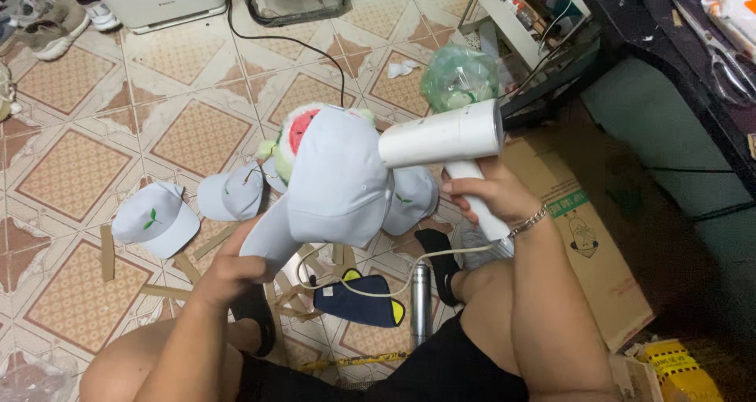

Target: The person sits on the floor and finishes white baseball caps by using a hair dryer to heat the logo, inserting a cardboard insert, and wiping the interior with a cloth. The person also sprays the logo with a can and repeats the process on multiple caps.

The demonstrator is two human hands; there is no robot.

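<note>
Bare knees and black shorts (pixel 441 370) fill the foreground. Above them, a pale grey cap (pixel 339 177) is held up over the tiled floor (pixel 71 166), its brim pinched by the closed fingers of the left hand (pixel 232 268). A white handheld steamer (pixel 453 146) is gripped at its handle by the right hand (pixel 484 193), fingers wrapped tight, its nozzle touching the cap.

Bare arms, black shorts, a silver chain bracelet (pixel 529 220).
</note>
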